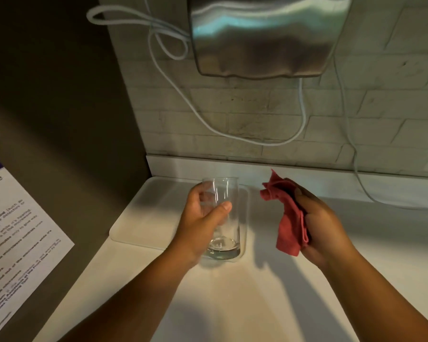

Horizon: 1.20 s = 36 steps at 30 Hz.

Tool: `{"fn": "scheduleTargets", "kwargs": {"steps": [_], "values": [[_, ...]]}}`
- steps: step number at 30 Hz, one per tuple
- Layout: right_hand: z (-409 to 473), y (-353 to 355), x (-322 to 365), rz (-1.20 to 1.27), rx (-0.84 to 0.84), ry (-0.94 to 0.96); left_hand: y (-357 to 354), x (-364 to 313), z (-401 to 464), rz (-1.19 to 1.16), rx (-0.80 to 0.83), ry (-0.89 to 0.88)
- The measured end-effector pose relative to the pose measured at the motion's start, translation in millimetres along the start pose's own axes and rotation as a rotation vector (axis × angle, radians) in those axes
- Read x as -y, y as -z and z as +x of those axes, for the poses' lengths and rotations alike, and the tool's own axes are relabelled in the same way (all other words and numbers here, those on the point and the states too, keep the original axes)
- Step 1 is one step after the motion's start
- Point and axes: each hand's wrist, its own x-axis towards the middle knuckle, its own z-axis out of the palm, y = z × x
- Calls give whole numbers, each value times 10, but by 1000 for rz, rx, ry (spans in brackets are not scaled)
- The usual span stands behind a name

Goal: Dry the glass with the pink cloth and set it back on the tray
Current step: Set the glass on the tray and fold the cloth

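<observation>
Left hand grips the clear, upright glass; right hand clutches the crumpled pink cloth.

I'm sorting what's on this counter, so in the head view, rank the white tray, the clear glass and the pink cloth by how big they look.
1. White rectangular plastic tray, clearly largest.
2. Clear tall drinking glass and bunched pink cloth: they look alike, and the cloth is crumpled, so no ranking.

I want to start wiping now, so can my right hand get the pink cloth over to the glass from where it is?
Probably yes. The right hand grips the pink cloth just beside the upright glass, which the left hand holds, with nothing between.
</observation>
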Motion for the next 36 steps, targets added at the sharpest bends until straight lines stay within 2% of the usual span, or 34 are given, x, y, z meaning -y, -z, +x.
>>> {"fn": "scheduleTargets", "kwargs": {"steps": [6, 10, 18, 20, 22, 24, 26, 27, 29, 31, 33, 34, 36], "values": [[-148, 252, 40, 67, -60, -94, 37, 309, 58, 249, -64, -106], [-223, 309, 54, 109, -113, -156, 65, 474, 52, 304, -83, -109], [-268, 272, 137, 144, 23, -142, 149, 601, -21, 397, -22, -84], [-290, 264, 178, 171, 86, -147, 186, 456, -68, 410, -66, -91], [-312, 251, 225, 72, 126, -143, 160, 202, -134, 422, -161, -246], [-318, 222, 272, -73, 135, -96, 20, -116, -206, 457, -180, -482], [-326, 175, 349, -193, 188, -55, -206, -419, -236, 508, -40, -641], [-341, 141, 407, -253, 230, -28, -339, -533, -234, 516, 74, -650], [-377, 83, 550, -364, 326, 52, -601, -705, -210, 502, 265, -477], [-423, 70, 719, -450, 422, 121, -782, -766, -149, 396, 406, -146], [-458, 82, 888, -523, 461, 144, -841, -737, -74, 271, 566, 106], [-476, 111, 961, -559, 465, 141, -847, -718, -49, 220, 639, 187], [-497, 198, 1063, -624, 466, 118, -835, -663, -18, 163, 728, 212]]}}
